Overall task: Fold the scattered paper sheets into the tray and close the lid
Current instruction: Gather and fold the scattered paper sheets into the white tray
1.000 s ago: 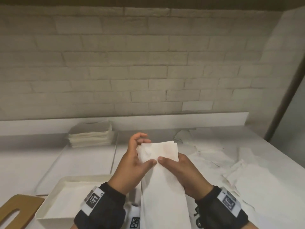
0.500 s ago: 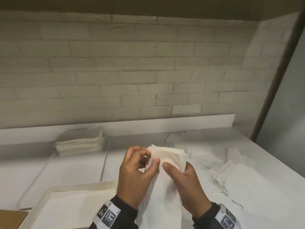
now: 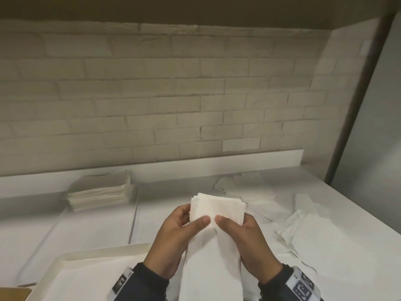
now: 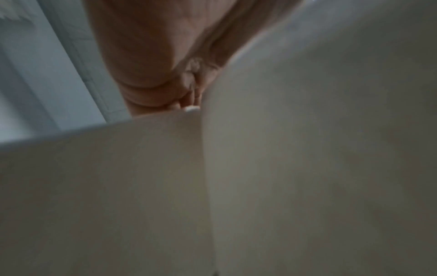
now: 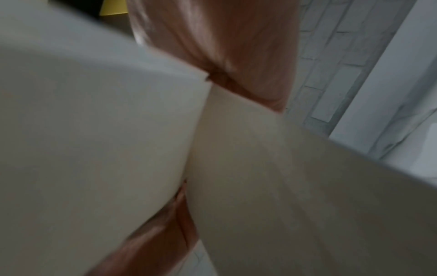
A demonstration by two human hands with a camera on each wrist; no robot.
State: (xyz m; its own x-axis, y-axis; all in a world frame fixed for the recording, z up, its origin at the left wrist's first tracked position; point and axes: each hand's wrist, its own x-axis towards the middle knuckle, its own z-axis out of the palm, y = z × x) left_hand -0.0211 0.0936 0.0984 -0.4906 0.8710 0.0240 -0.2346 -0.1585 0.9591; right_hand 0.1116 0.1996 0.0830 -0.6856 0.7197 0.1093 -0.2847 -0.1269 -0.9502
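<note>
A long white paper sheet (image 3: 213, 253) is held up in front of me, its top end folded over into a thick wad. My left hand (image 3: 184, 227) grips the wad's left edge, thumb on the front. My right hand (image 3: 236, 229) grips the right edge, thumb beside the other thumb. The white tray (image 3: 65, 257) lies at the lower left with paper inside. Scattered sheets (image 3: 308, 235) cover the table on the right. In both wrist views the paper (image 4: 307, 168) (image 5: 94, 130) fills most of the picture, with fingers (image 4: 146, 65) (image 5: 236, 46) behind it.
A stack of folded white sheets (image 3: 101, 192) sits at the back left against the ledge. A brown lid corner (image 3: 13, 293) shows at the bottom left. A brick wall (image 3: 173, 94) closes the back, and a dark post (image 3: 358, 101) stands at the right.
The sheet's top end has been folded down and squared into a wad. My left fingers, raised behind the paper earlier, now close on its left edge. The view tilted upward.
</note>
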